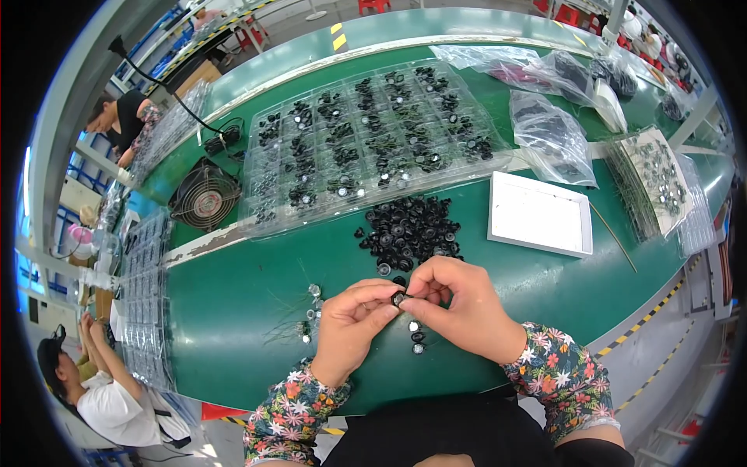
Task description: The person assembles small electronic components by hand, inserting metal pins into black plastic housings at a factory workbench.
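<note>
Both my hands meet over the green bench, fingertips pinched on one small round black part [398, 298]. My left hand [352, 323] closes on it from the left, my right hand [459, 307] from the right; fingers hide much of it. Just beyond lies a heap of black round caps [412, 229]. Under my right hand sit a few black parts with silvery centres [418, 338]. Left of my left hand are small clear-and-silver pieces with thin green wires [305, 331].
A clear compartment tray [366, 194] with black parts spans the back. Nearby stand a black fan [206, 198], a white box [539, 214], plastic bags [551, 136] and a board with wired parts [652, 179]. Co-workers [117, 405] sit at left.
</note>
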Available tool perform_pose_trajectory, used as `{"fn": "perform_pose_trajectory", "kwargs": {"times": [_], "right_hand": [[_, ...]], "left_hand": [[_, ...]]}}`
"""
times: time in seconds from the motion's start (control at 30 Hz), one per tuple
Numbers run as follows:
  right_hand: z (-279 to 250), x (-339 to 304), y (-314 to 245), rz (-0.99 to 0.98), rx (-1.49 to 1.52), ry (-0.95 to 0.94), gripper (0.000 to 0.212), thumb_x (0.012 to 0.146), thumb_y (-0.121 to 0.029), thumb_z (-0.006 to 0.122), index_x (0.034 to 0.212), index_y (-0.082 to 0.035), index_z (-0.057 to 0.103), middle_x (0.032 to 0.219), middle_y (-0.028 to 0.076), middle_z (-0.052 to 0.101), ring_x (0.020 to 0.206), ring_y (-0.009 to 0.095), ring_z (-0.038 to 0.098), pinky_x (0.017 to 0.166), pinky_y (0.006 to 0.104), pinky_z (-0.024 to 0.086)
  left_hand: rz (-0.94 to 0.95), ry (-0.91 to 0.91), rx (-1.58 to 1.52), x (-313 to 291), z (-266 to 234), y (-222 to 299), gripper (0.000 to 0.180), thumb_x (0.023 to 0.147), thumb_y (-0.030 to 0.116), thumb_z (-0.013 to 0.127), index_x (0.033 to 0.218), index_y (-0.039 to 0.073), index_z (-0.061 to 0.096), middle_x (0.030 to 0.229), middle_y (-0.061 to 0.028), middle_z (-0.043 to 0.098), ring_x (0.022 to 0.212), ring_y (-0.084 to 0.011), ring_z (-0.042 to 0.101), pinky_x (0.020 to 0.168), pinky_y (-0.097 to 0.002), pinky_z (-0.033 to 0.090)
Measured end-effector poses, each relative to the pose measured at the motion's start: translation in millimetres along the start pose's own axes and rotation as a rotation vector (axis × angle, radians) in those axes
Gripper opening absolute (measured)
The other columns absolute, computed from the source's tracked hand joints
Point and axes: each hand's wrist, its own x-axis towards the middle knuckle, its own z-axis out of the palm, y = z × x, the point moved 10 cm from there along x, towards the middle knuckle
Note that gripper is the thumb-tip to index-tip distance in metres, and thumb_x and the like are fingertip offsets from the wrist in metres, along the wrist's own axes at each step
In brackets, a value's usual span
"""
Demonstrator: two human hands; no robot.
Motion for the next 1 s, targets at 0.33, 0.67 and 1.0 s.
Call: {"fn": "perform_pose_trajectory", "kwargs": {"times": [0.33, 0.67, 1.0], "right_hand": [[1.9, -0.8, -0.5, -0.002, 0.018, -0.008, 0.011, 0.078, -0.002, 0.068, 0.081, 0.000, 0.058, 0.072, 0.004, 0.053, 0.060, 0.010, 0.053, 0.052, 0.0231, 0.045], [0.7, -1.2, -8.3, -0.040, -0.045, 0.014, 0.011, 0.077, -0.001, 0.068, 0.079, -0.001, 0.057, 0.072, 0.005, 0.054, 0.061, 0.012, 0.055, 0.051, 0.0238, 0.044], [1.0, -0.9, -7.5, -0.043, -0.063, 0.044, 0.013, 0.077, -0.003, 0.069, 0.085, -0.005, 0.058, 0.068, 0.001, 0.047, 0.054, 0.011, 0.043, 0.046, 0.0243, 0.038]], "left_hand": [[0.054, 0.042, 0.188, -1.9, -0.4, 8.2, 0.026, 0.082, -0.009, 0.062, 0.107, -0.001, 0.063, 0.113, -0.0107, 0.059, 0.096, -0.0143, 0.060, 0.085, -0.0249, 0.049], [0.015, 0.078, 0.107, -3.0, -3.9, 3.3, 0.026, 0.083, -0.009, 0.061, 0.107, -0.001, 0.063, 0.111, -0.0098, 0.060, 0.095, -0.0133, 0.060, 0.084, -0.0247, 0.049], [-0.088, 0.043, -0.182, -2.6, 1.1, -7.4, 0.025, 0.085, -0.010, 0.057, 0.108, -0.003, 0.061, 0.107, -0.0116, 0.061, 0.097, -0.0180, 0.061, 0.089, -0.0327, 0.052]]}}
